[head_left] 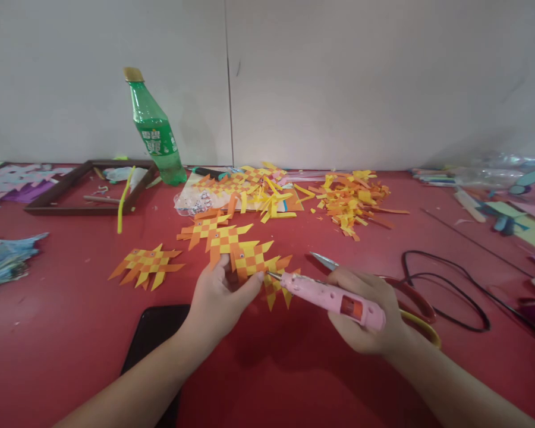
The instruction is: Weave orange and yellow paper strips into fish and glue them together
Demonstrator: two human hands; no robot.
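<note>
Between the thumb and fingers of my left hand (pixel 220 294) is a woven paper fish (pixel 251 260) in orange and yellow checks, with a small googly eye. My right hand (pixel 372 306) grips a pink hot glue gun (pixel 330 295), its metal tip at the fish's right edge close to my left thumb. More woven fish (pixel 223 239) overlap just behind the held one; whether they are joined to it I cannot tell. Apart on the left lies a woven paper piece (pixel 147 266) with two eyes. Partly hidden behind my right hand are scissors (pixel 421 327) with red and yellow handles.
A green soda bottle (pixel 158 139) and a brown frame (pixel 71 210) stand back left. Paper strips (pixel 354 199) are heaped at the back. A black phone (pixel 149 333) lies under my left forearm. A black cord (pixel 450 276) loops at right on the red table (pixel 249 380).
</note>
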